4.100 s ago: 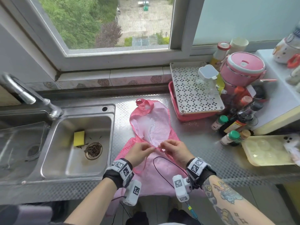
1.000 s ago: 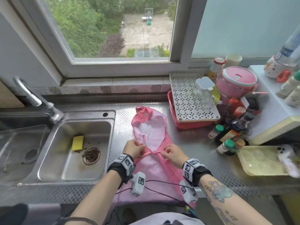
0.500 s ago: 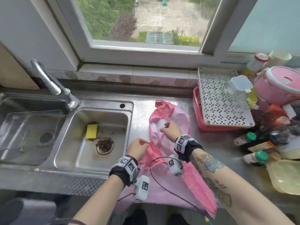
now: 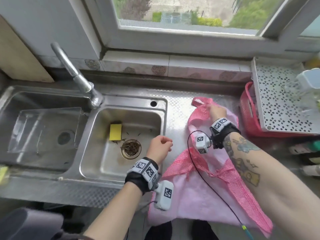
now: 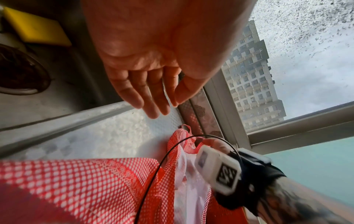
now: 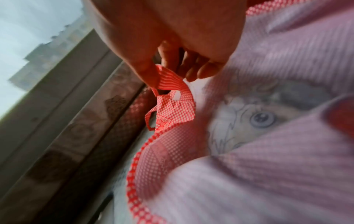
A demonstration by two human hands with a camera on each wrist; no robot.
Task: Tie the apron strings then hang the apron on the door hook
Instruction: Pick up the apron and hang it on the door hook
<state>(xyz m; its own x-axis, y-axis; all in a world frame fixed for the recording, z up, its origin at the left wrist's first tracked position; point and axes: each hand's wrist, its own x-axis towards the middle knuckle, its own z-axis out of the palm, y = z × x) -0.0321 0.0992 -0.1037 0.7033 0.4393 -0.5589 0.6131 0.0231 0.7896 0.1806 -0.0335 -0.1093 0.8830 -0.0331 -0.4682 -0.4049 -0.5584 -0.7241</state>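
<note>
both forearms are bare. each wrist wears a black fabric wrist strap (image 4: 138, 179) topped with white blocks printed with black square marker codes. a white boxy wrist camera (image 4: 164, 194) hangs under each. a thin black cable (image 4: 204, 179) loops from the right one. the right forearm carries multicoloured tattoos (image 4: 244, 158).

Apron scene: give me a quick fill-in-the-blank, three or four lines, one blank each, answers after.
1. The right hand pinches the apron's ____ loop.
2. The left hand holds ____.
3. The yellow sponge lies in the ____.
4. The apron's waist strings are ____ together.

Missing words: neck; nothing; sink; tied
</note>
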